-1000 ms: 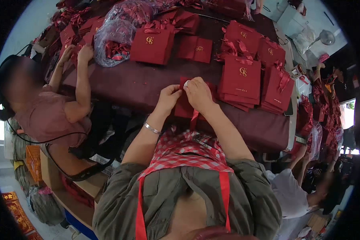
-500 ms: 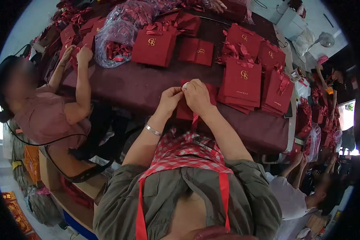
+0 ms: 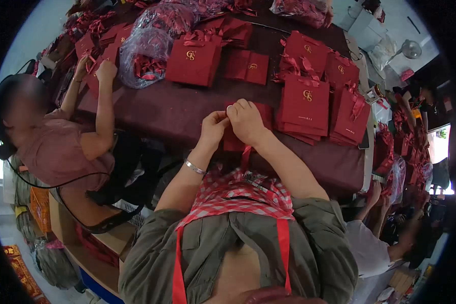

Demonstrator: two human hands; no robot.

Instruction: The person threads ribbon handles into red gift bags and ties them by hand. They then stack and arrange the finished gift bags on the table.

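- The dark red rectangular paper bag [image 3: 233, 141] is lying at the table's near edge, partly under both hands; a red satin ribbon [image 3: 245, 158] is hanging from its near side.
- Left hand [image 3: 214, 126]: thumb and fingertips are closing together; anything pinched is too small to tell.
- Right hand [image 3: 247, 121]: fingers are curling closed, meeting the left fingertips beside a small white piece [image 3: 230, 108].
- Stacked red gift bags [image 3: 304, 104] are standing to the right on maroon table covering [image 3: 182, 109].

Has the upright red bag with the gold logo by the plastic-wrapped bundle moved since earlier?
No, the upright red bag keeps its place on the table, just right of the plastic-wrapped bundle.
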